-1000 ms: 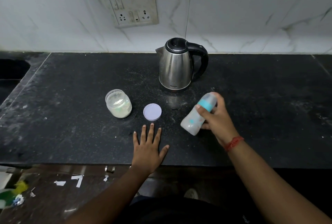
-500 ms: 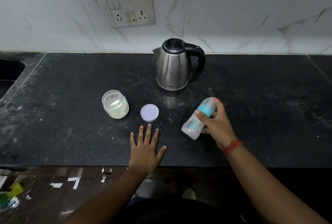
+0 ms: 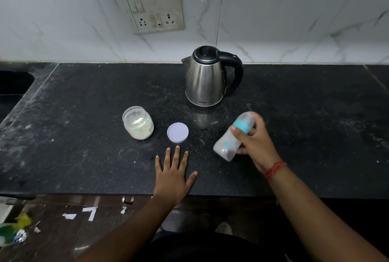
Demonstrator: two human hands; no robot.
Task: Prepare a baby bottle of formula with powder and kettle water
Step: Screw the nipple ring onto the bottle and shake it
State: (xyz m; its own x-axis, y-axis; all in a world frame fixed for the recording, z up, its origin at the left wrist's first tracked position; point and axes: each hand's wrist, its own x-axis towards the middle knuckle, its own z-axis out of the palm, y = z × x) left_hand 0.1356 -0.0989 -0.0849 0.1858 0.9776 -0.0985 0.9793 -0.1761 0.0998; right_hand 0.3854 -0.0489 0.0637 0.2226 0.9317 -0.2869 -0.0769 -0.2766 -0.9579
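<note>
Bottle (image 3: pixel 232 136) tilting a little differently than a moment ago, right hand (image 3: pixel 255 145) gripping it above the dark counter (image 3: pixel 84 156), left hand (image 3: pixel 173 172) lying flat with fingers spread, open powder jar (image 3: pixel 138 123), lid (image 3: pixel 177 132), kettle (image 3: pixel 205 78) standing behind.

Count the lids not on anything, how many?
1. The lid lies flat on the counter, between the jar and the bottle. None seems hidden.
</note>
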